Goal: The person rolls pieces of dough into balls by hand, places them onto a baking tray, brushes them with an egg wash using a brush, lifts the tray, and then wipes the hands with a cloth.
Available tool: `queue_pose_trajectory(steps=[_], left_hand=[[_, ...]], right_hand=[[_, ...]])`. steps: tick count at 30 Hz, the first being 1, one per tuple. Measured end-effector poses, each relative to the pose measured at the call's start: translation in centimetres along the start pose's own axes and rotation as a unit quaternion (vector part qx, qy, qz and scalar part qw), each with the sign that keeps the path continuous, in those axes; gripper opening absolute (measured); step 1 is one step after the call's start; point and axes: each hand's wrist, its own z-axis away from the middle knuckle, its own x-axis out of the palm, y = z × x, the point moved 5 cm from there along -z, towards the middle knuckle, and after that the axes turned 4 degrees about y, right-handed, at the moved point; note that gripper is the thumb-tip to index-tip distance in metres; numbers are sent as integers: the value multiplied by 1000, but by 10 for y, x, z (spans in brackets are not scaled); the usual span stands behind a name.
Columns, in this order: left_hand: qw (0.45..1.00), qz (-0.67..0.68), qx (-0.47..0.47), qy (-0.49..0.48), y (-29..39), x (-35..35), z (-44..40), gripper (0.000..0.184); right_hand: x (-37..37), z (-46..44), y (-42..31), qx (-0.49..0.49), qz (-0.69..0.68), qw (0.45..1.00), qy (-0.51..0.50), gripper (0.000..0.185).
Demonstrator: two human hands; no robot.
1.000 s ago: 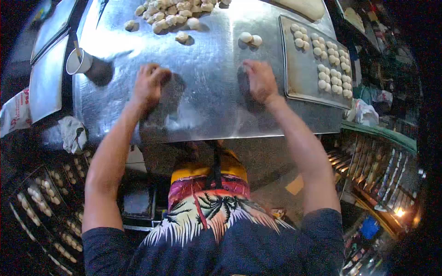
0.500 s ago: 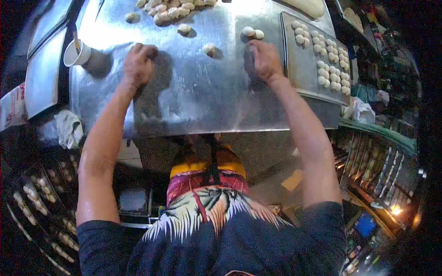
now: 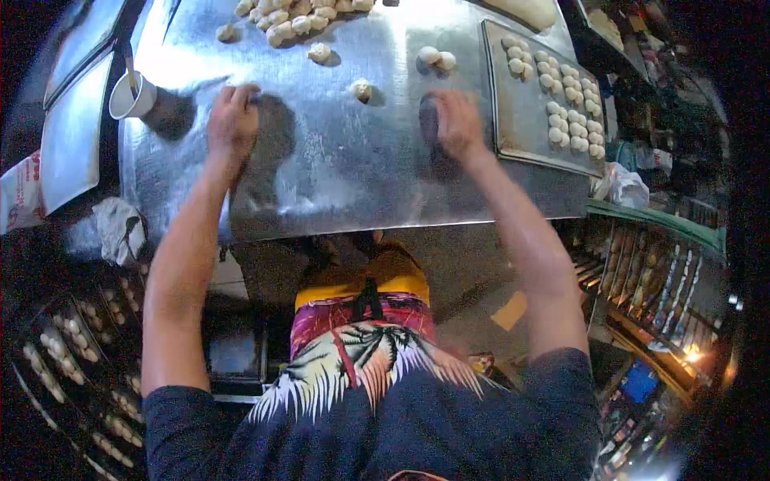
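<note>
My left hand (image 3: 233, 122) is curled, palm down, on the metal table (image 3: 337, 180), to the right of a white cup (image 3: 133, 96) with a stick standing in it. My right hand (image 3: 455, 122) is also curled over the metal, just below two smooth dough balls (image 3: 437, 58) that touch each other. Whatever lies under either palm is hidden. Between the hands and a little farther off are single rough dough pieces (image 3: 362, 90). A heap of dough pieces (image 3: 298, 16) sits at the far edge of view.
At the right of the table lies a baking tray (image 3: 521, 120) with clusters of dough balls (image 3: 573, 128). A larger slab of dough (image 3: 525, 11) is beyond it. Racks with rows of dough (image 3: 60, 353) stand low on the left. A crumpled cloth (image 3: 120, 230) hangs at the left corner.
My right hand has drawn slightly away from the two dough balls, its fingers more curled under. My left hand has shifted a little left and nearer me. The view has tilted slightly.
</note>
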Motion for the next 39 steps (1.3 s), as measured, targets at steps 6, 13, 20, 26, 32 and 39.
queue_pose_trajectory(steps=[6, 13, 20, 26, 32, 39], left_hand=[[997, -4, 67, 48, 24, 10, -3, 34], [980, -118, -18, 161, -46, -2, 27, 22], [973, 61, -175, 140, 55, -1, 49, 31], [982, 188, 17, 25, 265, 64, -32, 36], [991, 133, 10, -2, 260, 129, -56, 37], [985, 141, 84, 62, 217, 67, -71, 28]], right_hand=[[21, -36, 9, -50, -71, 995, -47, 22], [-22, 7, 34, 46, 21, 998, -34, 28], [-53, 18, 31, 140, -158, 977, 29, 34], [-38, -25, 54, 216, -291, 931, 27, 40], [-29, -38, 55, 175, -219, 958, 65, 45], [-88, -56, -17, 210, -193, 948, 142, 23]])
